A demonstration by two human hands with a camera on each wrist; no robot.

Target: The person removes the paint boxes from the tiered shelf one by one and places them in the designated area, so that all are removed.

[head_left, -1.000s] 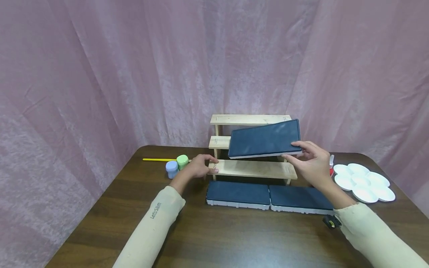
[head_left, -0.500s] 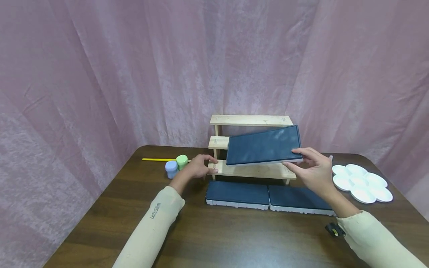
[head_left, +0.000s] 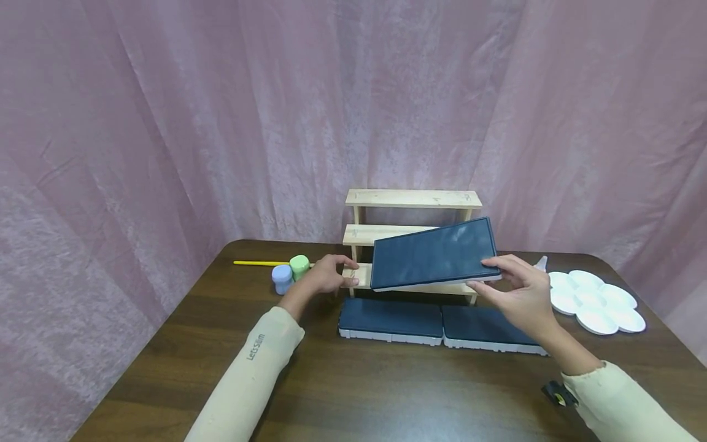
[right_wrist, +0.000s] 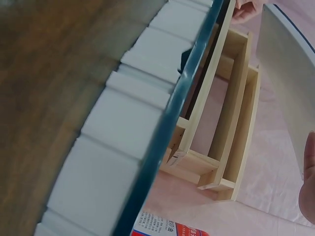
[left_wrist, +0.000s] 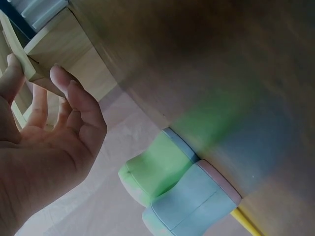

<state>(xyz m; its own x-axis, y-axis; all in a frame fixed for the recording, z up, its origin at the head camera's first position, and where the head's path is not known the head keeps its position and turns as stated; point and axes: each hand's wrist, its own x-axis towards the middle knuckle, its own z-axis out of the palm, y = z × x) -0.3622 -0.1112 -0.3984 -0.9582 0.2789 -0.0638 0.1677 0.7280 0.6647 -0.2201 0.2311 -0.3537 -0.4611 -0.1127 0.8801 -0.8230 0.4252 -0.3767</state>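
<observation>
I'm seeing the right hand pinching a dark blue panel at its right end, thumb on top, fingers curled under the edge. Panel's tilting, right end higher than left, hanging in front of the wooden 3-step rack, over the lowest step; can't tell if its left end is touching that step. In the right wrist view I'm getting only the panel's pale underside and a bit of finger at the frame edge, so grip detail comes from the head view only.

Left hand is gripping the left end of the rack's lowest step, thumb on top, fingers wrapping round below; the left wrist view is showing the fingertips on the step's wooden edge.

Two more dark blue panels w/ white ribbed bases are lying flat on the brown table, end to end, just in front of the rack: left one, right one.

Left of the rack, near the left hand: a blue paint pot and a green paint pot, touching, w/ a yellow stick behind them. Far right: a white flower-shaped palette. Pink curtain is hanging behind the table.
</observation>
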